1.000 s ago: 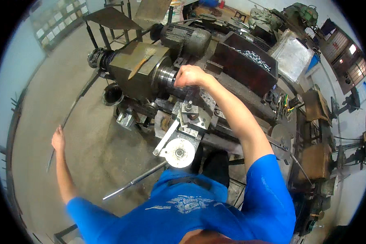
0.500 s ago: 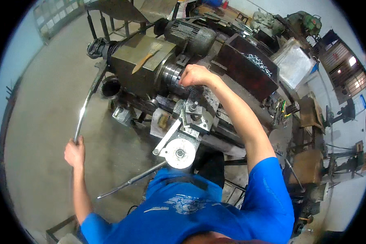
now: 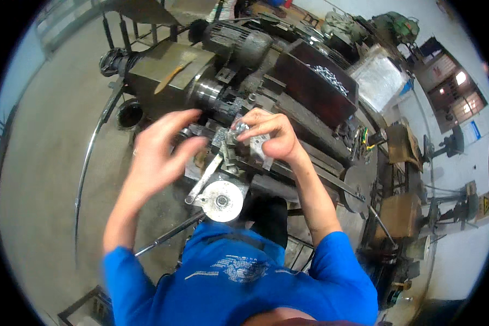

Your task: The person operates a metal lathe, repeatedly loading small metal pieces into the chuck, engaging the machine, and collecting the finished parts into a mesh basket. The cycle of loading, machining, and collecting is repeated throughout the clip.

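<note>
My right hand (image 3: 274, 133) is over the tool post (image 3: 236, 149) of a lathe, its fingers bent in a pinch. A small shiny metal part (image 3: 241, 128) shows at its fingertips; its exact shape is too small to tell. My left hand (image 3: 160, 149), smeared by motion, is in the air left of the tool post. Its thumb and fingers are apart with nothing between them. Just beyond both hands is the lathe's bright chuck (image 3: 207, 92). A long steel lever (image 3: 88, 157) hangs at the left, apart from my left hand.
A brush (image 3: 169, 79) lies on the headstock (image 3: 160, 65), with a motor (image 3: 236, 42) behind it. The dark box (image 3: 304, 81) holds many small metal pieces. Nearest my body are a white round dial (image 3: 221, 201) and a slanting handle (image 3: 171, 233).
My left hand has let go of the long lever and come right, toward the tool post. The right hand has drawn back from the chuck to the tool post. The view has shifted slightly.
</note>
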The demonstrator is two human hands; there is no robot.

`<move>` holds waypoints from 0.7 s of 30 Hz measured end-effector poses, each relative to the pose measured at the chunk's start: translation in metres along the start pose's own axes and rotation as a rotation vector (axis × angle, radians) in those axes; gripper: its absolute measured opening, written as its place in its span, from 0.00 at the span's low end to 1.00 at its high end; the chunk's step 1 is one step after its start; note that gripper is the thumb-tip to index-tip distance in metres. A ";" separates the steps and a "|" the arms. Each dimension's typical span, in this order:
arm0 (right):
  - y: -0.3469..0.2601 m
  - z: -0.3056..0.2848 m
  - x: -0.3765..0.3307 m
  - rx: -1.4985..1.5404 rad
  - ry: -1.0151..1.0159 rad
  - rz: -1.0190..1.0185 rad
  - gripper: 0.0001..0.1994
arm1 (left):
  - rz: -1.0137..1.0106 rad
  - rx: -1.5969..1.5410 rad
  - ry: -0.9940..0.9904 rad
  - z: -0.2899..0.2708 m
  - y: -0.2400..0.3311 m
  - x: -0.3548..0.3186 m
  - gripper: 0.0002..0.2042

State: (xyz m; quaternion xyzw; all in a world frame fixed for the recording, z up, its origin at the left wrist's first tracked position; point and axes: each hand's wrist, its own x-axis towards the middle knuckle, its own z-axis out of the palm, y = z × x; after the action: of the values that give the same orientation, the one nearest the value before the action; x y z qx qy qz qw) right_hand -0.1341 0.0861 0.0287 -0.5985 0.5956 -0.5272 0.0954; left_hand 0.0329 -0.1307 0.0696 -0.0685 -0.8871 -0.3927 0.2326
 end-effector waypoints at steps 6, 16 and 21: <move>-0.035 0.001 -0.039 0.083 0.030 -0.095 0.25 | 0.214 0.396 0.001 0.077 0.001 0.071 0.18; -0.029 -0.013 -0.063 0.025 0.150 -0.028 0.28 | 0.027 -0.218 -0.282 0.080 0.039 0.055 0.19; -0.028 -0.010 -0.063 -0.029 0.164 -0.082 0.26 | 0.090 -0.113 -0.258 0.093 0.037 0.050 0.20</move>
State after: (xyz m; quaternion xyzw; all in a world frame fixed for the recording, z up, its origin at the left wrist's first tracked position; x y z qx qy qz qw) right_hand -0.1080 0.1502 0.0210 -0.5785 0.5840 -0.5692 0.0161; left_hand -0.0334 -0.0406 0.0634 -0.1712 -0.8821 -0.4192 0.1296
